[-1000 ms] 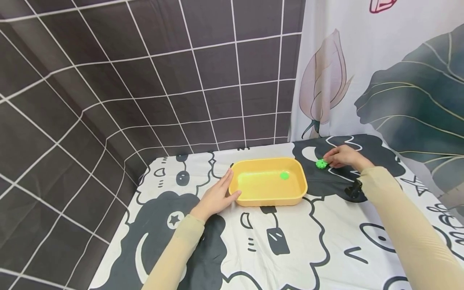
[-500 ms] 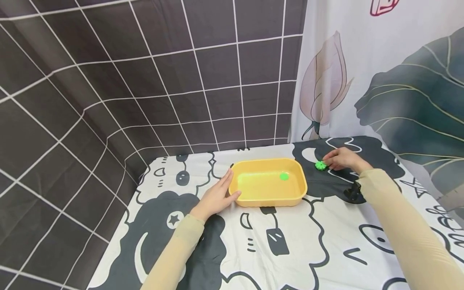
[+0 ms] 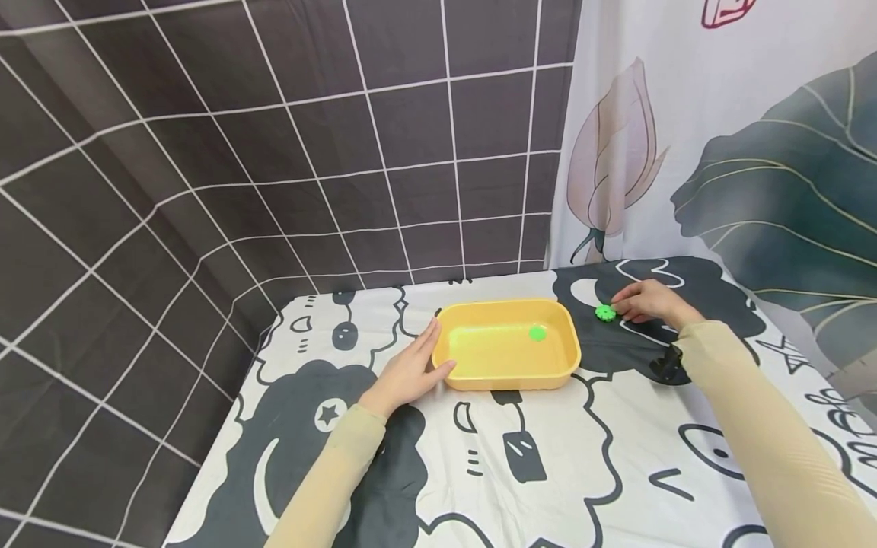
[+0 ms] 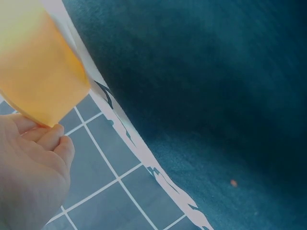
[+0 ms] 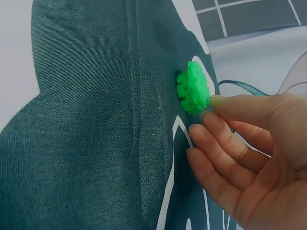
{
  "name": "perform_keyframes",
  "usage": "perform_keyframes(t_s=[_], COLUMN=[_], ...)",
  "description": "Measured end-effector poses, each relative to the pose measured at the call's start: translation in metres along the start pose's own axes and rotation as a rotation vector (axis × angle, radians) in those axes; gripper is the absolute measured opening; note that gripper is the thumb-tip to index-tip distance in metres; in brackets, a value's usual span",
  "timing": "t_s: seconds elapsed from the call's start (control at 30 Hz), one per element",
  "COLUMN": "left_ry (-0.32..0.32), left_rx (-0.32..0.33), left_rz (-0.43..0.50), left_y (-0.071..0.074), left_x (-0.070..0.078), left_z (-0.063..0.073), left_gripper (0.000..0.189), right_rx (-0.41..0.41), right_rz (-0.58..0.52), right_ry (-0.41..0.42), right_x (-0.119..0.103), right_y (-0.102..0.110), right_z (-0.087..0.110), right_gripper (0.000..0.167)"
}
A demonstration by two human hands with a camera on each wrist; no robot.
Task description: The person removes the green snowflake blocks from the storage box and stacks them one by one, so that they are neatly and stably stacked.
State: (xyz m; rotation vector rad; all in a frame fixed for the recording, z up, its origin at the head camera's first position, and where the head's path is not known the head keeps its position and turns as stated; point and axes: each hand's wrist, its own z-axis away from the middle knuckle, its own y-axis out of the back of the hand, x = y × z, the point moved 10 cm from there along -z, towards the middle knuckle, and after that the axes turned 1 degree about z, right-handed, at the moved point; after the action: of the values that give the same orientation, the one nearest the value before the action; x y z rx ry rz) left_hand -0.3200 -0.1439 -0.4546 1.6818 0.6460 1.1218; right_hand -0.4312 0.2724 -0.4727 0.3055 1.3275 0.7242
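Observation:
In the head view my left hand (image 3: pixel 404 373) holds the left end of a yellow plastic tray (image 3: pixel 505 382); its thumb lies over the rim and the fingers lie along the outside. The left wrist view shows bent fingers (image 4: pixel 50 136) against the edge of the tray (image 4: pixel 43 81). Inside the tray, toward its right, lies a flat green piece (image 3: pixel 537 332). To the right of the tray, my right hand (image 3: pixel 651 301) pinches the edge of a green toothed disc (image 3: pixel 605 313) between thumb and forefinger. Seen from the right wrist, the disc (image 5: pixel 193 88) has notched layers; the other fingers are loosely bent.
A cloth with black-and-white cartoon prints (image 3: pixel 479 487) covers the table. A small black object (image 3: pixel 666 365) sits by the right cuff. Behind stand a dark gridded curtain (image 3: pixel 411 152) and a flower-printed white curtain (image 3: pixel 617 175).
The green disc has shifted very slightly left at the right hand's fingertips. The left hand and the tray keep their places.

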Motion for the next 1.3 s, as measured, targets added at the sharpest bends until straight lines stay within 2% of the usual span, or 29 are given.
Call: perform_keyframes(t_s=[0.17,0.5,0.63,0.77,1.3], left_ry=[-0.004,-0.003,0.0,0.002,0.004], left_rx=[-0.005,-0.006,-0.009,-0.009,-0.016], left_rz=[0.002,-0.005,-0.009,-0.004,-0.002], left_y=[0.0,0.001,0.001,0.001,0.001], left_x=[0.001,0.001,0.001,0.001,0.002], left_z=[-0.001,0.0,0.0,0.0,0.001], left_gripper=[0.083,0.083,0.083,0.083,0.083], right_rx=[0.007,-0.039,-0.021,0.003,0.037], right_rz=[0.027,0.215,0.288,0.331,0.349], right_ry=[0.005,0.067,0.097,0.093,0.073], right_x=[-0.002,-0.022,-0.028,-0.029,-0.026], right_y=[0.0,-0.018,-0.023,-0.025,-0.023], right_z=[0.002,0.004,0.003,0.0,-0.001], right_gripper=[0.044,0.065,0.063,0.058,0.047])
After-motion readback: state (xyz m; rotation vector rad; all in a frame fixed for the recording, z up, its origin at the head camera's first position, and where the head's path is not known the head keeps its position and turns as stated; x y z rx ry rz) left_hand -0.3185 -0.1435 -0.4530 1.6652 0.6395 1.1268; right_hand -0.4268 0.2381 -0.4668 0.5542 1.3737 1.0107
